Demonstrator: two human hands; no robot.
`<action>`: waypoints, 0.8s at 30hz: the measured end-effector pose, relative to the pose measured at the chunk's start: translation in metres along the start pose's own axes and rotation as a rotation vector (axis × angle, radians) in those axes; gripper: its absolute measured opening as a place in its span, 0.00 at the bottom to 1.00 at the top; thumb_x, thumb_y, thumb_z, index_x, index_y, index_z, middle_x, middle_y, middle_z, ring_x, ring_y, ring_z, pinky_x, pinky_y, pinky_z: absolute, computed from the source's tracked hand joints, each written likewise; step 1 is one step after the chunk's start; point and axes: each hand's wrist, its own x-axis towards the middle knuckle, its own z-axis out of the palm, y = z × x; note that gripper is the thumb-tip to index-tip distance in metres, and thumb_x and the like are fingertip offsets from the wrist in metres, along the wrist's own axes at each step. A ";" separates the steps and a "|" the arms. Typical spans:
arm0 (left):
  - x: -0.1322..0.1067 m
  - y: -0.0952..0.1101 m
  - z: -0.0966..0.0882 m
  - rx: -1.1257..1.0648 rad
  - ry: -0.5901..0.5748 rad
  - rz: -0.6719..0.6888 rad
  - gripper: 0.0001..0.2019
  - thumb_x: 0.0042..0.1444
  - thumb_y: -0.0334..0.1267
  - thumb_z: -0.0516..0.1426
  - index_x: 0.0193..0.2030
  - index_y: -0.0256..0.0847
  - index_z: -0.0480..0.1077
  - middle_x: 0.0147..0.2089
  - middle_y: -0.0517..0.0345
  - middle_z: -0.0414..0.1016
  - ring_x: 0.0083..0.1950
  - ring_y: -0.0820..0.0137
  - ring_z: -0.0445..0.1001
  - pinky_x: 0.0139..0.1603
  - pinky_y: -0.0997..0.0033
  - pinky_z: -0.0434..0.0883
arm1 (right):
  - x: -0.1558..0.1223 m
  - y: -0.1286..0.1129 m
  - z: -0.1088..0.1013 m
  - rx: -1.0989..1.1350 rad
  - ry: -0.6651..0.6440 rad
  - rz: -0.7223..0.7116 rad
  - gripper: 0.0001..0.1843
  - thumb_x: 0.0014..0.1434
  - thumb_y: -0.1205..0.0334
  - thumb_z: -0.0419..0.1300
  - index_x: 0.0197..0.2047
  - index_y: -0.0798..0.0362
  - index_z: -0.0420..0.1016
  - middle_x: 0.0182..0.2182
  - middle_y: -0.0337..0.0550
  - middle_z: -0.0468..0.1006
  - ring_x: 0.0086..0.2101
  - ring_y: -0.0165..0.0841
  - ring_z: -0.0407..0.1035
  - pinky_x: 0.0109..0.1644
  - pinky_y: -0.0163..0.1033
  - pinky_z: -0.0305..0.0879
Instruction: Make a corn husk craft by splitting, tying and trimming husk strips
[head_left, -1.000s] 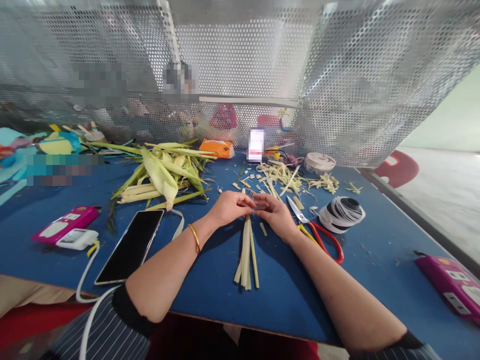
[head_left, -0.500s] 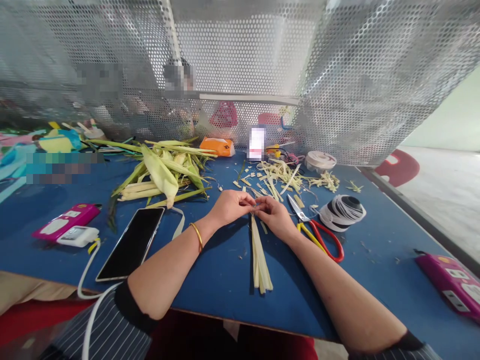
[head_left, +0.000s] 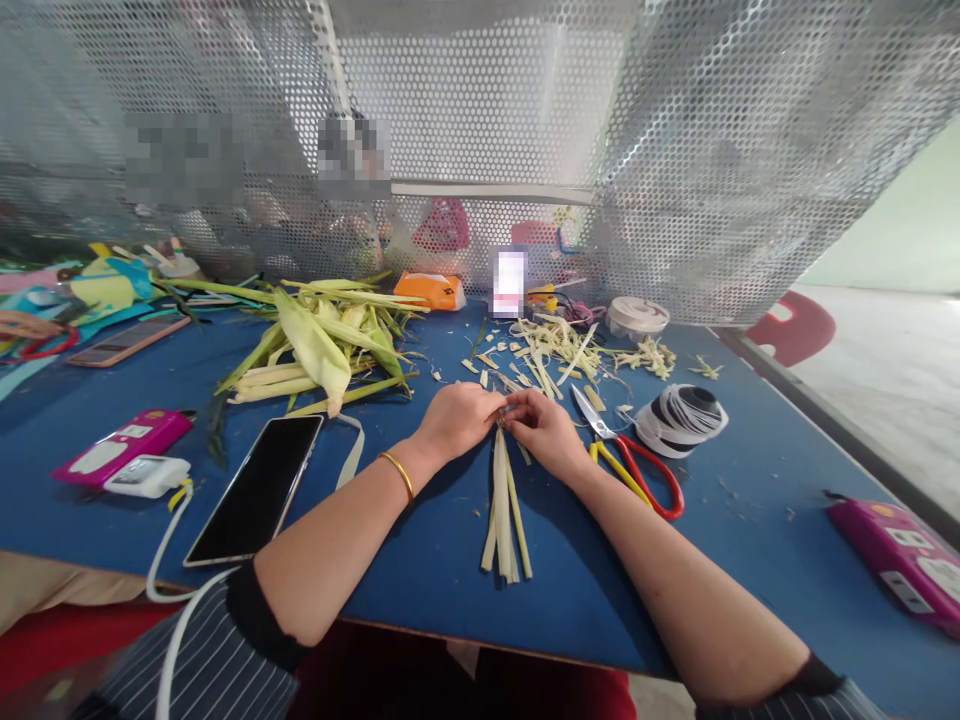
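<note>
A narrow bundle of pale corn husk strips [head_left: 502, 510] hangs toward me from my fingertips, its lower ends fanned out over the blue table. My left hand [head_left: 461, 415], with a gold bangle at the wrist, pinches the gathered top of the bundle. Facing it, my right hand [head_left: 544, 430] pinches the same top, thumb and forefinger closed. The fingers partly hide the gathered end. Just right of my right hand lie scissors [head_left: 626, 450] with one red and one yellow handle, blades spread. A spool of white and black thread [head_left: 682, 420] stands beside them.
Whole corn husks [head_left: 322, 350] are heaped at the left, with husk scraps [head_left: 559, 345] ahead. A dark phone [head_left: 259, 490], purple power banks [head_left: 124, 445] and a white cable [head_left: 169, 530] lie around. Perforated metal mesh [head_left: 487, 110] borders the far side. Another person's hand [head_left: 26, 325] is at far left.
The husk bundle has turned, its lower ends shifting left and spreading into separate strips. Both hands keep pinching the top. At far left, another person's hand and a phone now show.
</note>
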 end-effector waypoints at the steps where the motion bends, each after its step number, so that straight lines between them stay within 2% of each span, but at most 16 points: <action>1: 0.000 0.001 0.000 0.018 -0.008 0.023 0.09 0.59 0.32 0.55 0.31 0.39 0.75 0.28 0.56 0.77 0.31 0.68 0.74 0.30 0.72 0.63 | 0.000 0.000 0.000 -0.001 0.000 -0.002 0.13 0.48 0.62 0.61 0.39 0.51 0.69 0.26 0.36 0.77 0.28 0.31 0.72 0.32 0.36 0.65; 4: -0.001 0.001 0.000 0.034 -0.022 0.057 0.08 0.59 0.31 0.56 0.30 0.38 0.74 0.29 0.56 0.77 0.33 0.67 0.74 0.31 0.70 0.64 | -0.001 0.000 -0.001 -0.003 -0.007 -0.004 0.13 0.48 0.62 0.62 0.39 0.51 0.70 0.27 0.37 0.78 0.29 0.32 0.72 0.33 0.36 0.66; 8: -0.001 0.000 0.001 0.035 0.017 0.030 0.08 0.60 0.32 0.55 0.30 0.38 0.73 0.30 0.55 0.77 0.34 0.67 0.73 0.32 0.71 0.64 | 0.000 -0.001 -0.002 -0.002 -0.035 -0.002 0.12 0.49 0.61 0.61 0.39 0.51 0.73 0.27 0.38 0.79 0.29 0.33 0.72 0.35 0.37 0.67; 11: 0.000 0.000 0.001 0.027 0.043 0.064 0.07 0.60 0.33 0.55 0.32 0.38 0.73 0.32 0.56 0.77 0.36 0.68 0.73 0.33 0.71 0.64 | 0.000 -0.003 -0.002 0.012 -0.064 -0.003 0.09 0.50 0.60 0.59 0.36 0.52 0.75 0.27 0.39 0.79 0.31 0.34 0.73 0.39 0.39 0.68; 15: 0.000 0.001 0.000 0.015 0.080 0.112 0.08 0.62 0.34 0.54 0.33 0.39 0.73 0.33 0.56 0.75 0.39 0.68 0.71 0.35 0.71 0.65 | 0.001 -0.003 -0.003 0.013 -0.051 -0.003 0.09 0.48 0.59 0.60 0.33 0.52 0.77 0.27 0.38 0.78 0.31 0.33 0.72 0.39 0.38 0.67; 18: -0.001 0.002 0.000 -0.026 0.120 0.119 0.08 0.62 0.35 0.54 0.33 0.40 0.73 0.34 0.56 0.75 0.40 0.69 0.71 0.36 0.71 0.66 | 0.001 -0.002 -0.004 -0.008 -0.006 0.004 0.08 0.47 0.59 0.62 0.31 0.52 0.77 0.26 0.37 0.77 0.29 0.32 0.69 0.36 0.37 0.64; 24: -0.001 0.002 0.000 -0.105 0.189 0.060 0.07 0.60 0.35 0.56 0.32 0.40 0.72 0.33 0.58 0.76 0.38 0.69 0.72 0.35 0.72 0.65 | -0.001 -0.004 -0.008 -0.069 0.051 0.026 0.08 0.50 0.57 0.63 0.27 0.52 0.75 0.19 0.33 0.70 0.23 0.29 0.60 0.28 0.35 0.54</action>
